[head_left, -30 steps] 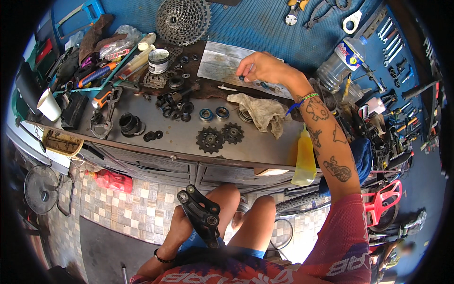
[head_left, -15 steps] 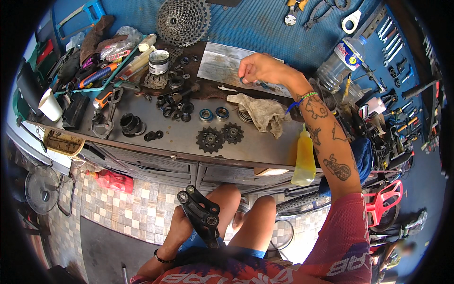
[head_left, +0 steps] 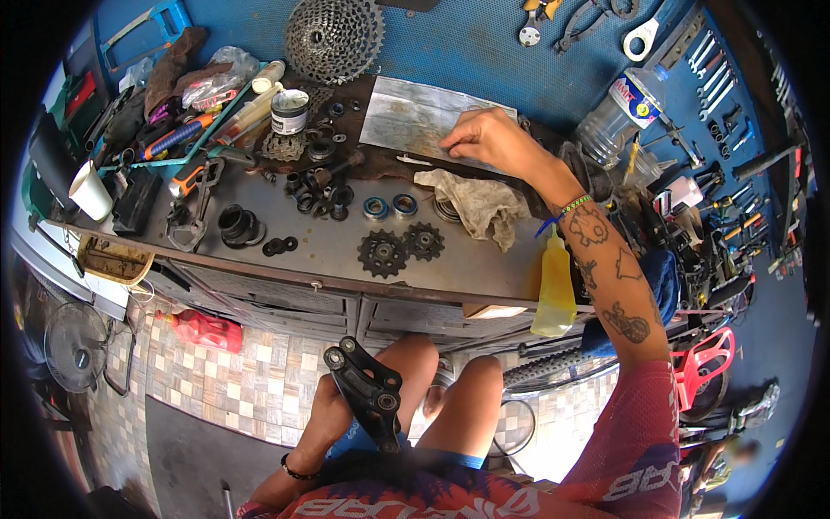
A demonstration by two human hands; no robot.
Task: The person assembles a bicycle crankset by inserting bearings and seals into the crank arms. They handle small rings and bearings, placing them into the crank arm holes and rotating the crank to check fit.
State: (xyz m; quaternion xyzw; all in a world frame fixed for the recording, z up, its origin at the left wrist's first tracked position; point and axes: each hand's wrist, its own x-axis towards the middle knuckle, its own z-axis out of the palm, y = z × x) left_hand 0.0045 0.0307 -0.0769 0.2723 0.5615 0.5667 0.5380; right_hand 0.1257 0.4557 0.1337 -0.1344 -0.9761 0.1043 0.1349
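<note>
My left hand (head_left: 327, 413) is closed around a black suspension linkage (head_left: 367, 394) with round bearing eyes, held upright over my lap. At the back of the bench my right hand (head_left: 493, 143) hovers over a smudged paper sheet (head_left: 402, 117), thumb and fingers curled together. Whatever lies at those fingertips is hidden. Beside that hand are a thin white stick (head_left: 415, 160) and a crumpled, stained rag (head_left: 484, 208). In front lie two blue-edged bearings, a left bearing (head_left: 375, 208) and a right bearing (head_left: 404, 204), plus two black toothed pulley wheels (head_left: 384, 253).
Dark hub parts (head_left: 320, 190) and a white grease tub (head_left: 290, 112) stand left of the paper. A yellow squeeze bottle (head_left: 555, 290) is at the bench's right front edge. Further right stands a large clear plastic bottle (head_left: 609, 121). A cassette (head_left: 335, 39) leans on the blue wall.
My right hand has shifted slightly right and down, its fingers curling more. The small dark ring seen at its fingertips before is out of sight. My left hand keeps the linkage in place.
</note>
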